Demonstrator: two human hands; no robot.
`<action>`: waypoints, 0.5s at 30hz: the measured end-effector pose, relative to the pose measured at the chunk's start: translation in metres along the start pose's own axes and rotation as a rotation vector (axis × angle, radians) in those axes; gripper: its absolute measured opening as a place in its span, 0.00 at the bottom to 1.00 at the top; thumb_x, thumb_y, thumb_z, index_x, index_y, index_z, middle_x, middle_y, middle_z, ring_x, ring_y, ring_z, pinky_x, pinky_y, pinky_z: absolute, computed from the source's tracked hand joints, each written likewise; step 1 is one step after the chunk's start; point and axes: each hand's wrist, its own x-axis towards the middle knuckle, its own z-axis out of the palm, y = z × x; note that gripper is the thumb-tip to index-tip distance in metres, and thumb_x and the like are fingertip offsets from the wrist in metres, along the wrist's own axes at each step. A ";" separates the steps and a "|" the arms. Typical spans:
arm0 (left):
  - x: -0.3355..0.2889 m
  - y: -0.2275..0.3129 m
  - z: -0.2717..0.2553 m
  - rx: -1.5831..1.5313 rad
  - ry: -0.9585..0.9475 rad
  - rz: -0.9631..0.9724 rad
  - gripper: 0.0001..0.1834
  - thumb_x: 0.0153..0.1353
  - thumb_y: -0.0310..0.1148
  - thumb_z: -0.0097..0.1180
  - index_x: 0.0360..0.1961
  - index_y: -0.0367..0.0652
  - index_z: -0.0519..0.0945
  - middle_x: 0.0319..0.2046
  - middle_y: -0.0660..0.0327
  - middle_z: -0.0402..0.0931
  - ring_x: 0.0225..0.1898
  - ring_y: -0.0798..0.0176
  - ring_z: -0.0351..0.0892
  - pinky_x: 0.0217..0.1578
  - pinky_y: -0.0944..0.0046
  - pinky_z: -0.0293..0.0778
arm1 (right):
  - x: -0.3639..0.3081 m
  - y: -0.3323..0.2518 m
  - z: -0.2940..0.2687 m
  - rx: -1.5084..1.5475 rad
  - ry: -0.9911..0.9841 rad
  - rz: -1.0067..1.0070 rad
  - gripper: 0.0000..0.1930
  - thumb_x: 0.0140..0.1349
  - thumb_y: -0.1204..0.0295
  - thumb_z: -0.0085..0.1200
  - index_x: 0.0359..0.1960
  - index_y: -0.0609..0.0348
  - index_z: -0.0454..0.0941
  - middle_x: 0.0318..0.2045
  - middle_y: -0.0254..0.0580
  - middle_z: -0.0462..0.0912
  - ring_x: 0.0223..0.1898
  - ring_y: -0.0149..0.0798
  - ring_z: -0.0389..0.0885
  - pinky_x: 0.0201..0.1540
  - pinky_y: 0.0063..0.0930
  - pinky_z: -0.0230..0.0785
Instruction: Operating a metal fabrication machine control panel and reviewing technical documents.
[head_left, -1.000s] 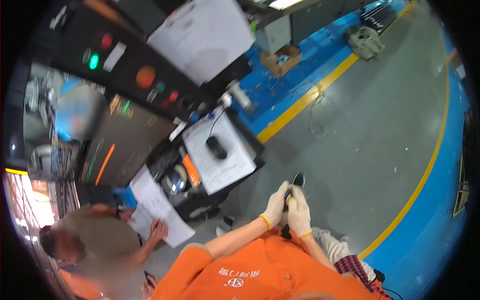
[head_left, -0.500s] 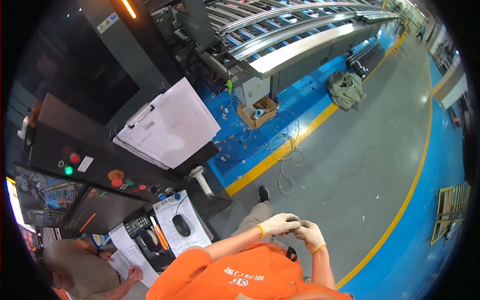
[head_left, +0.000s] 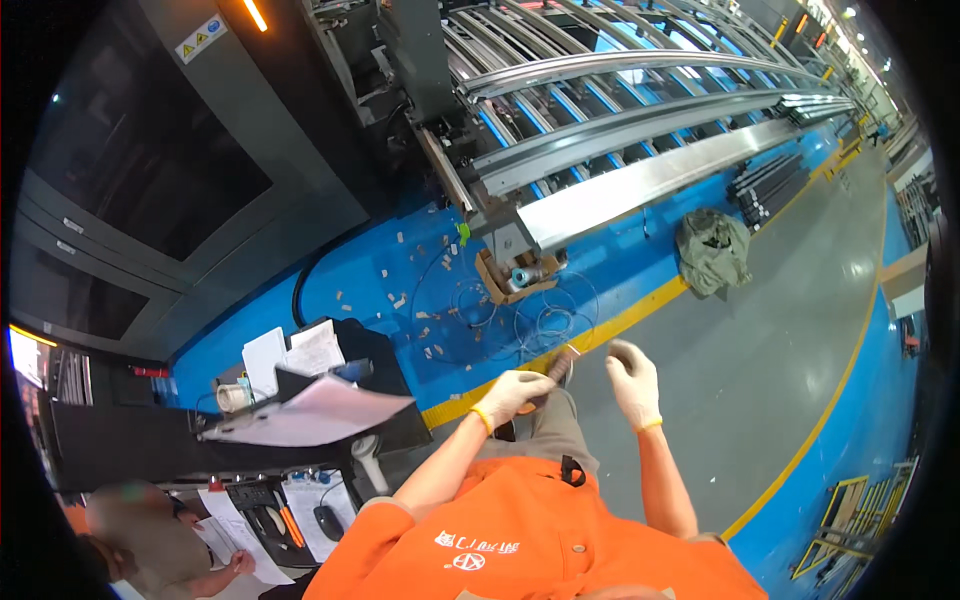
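My left hand (head_left: 513, 396), in a cream knitted work glove with a yellow cuff, is in front of my waist, above my leg. Its fingers reach to the right, slightly bent, and no object shows in it. To its right, my right hand (head_left: 634, 386) wears a matching glove and is raised over the grey floor. Its fingers are loosely curled, with the thumb side toward the left hand, and nothing shows in it either. A gap separates the two hands. Neither touches anything around it. Below them is my orange shirt (head_left: 500, 545).
At the left, a clipboard with papers (head_left: 320, 412) stands over a dark console beside a handheld scanner (head_left: 368, 462) and a mouse (head_left: 328, 521). A co-worker (head_left: 150, 535) handles papers there. Ahead are a roller conveyor (head_left: 640, 190), a cardboard box (head_left: 505, 283), loose cable (head_left: 560, 320) and a green sack (head_left: 713, 250).
My hands were touching and are now apart, the right one raised. The view has swung, so the console appears lower and more of the conveyor and dark machine shows.
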 end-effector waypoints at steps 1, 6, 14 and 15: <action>0.015 0.012 -0.012 -0.105 0.036 0.071 0.16 0.78 0.41 0.66 0.42 0.37 0.91 0.35 0.58 0.90 0.32 0.64 0.83 0.40 0.67 0.79 | 0.044 -0.001 0.006 -0.221 0.026 -0.222 0.27 0.65 0.78 0.64 0.68 0.63 0.86 0.61 0.49 0.90 0.59 0.48 0.89 0.67 0.36 0.82; 0.068 0.063 -0.066 -0.405 0.148 0.147 0.12 0.81 0.36 0.63 0.45 0.37 0.88 0.37 0.55 0.90 0.35 0.57 0.87 0.43 0.62 0.83 | 0.311 -0.038 0.047 -0.738 0.029 -0.868 0.40 0.57 0.83 0.62 0.77 0.68 0.76 0.78 0.69 0.76 0.78 0.70 0.76 0.81 0.50 0.71; 0.094 0.119 -0.076 -0.769 0.582 0.278 0.10 0.81 0.36 0.62 0.47 0.39 0.86 0.38 0.54 0.88 0.40 0.55 0.88 0.44 0.57 0.84 | 0.567 -0.047 0.136 -1.026 -0.148 -1.257 0.33 0.70 0.73 0.57 0.77 0.68 0.72 0.80 0.73 0.73 0.82 0.71 0.70 0.86 0.56 0.61; 0.096 0.122 -0.077 -0.774 0.591 0.307 0.10 0.81 0.35 0.62 0.47 0.39 0.86 0.39 0.54 0.88 0.41 0.54 0.88 0.45 0.56 0.85 | 0.577 -0.045 0.133 -1.076 -0.164 -1.275 0.32 0.71 0.72 0.57 0.76 0.68 0.73 0.80 0.72 0.73 0.82 0.70 0.71 0.86 0.55 0.61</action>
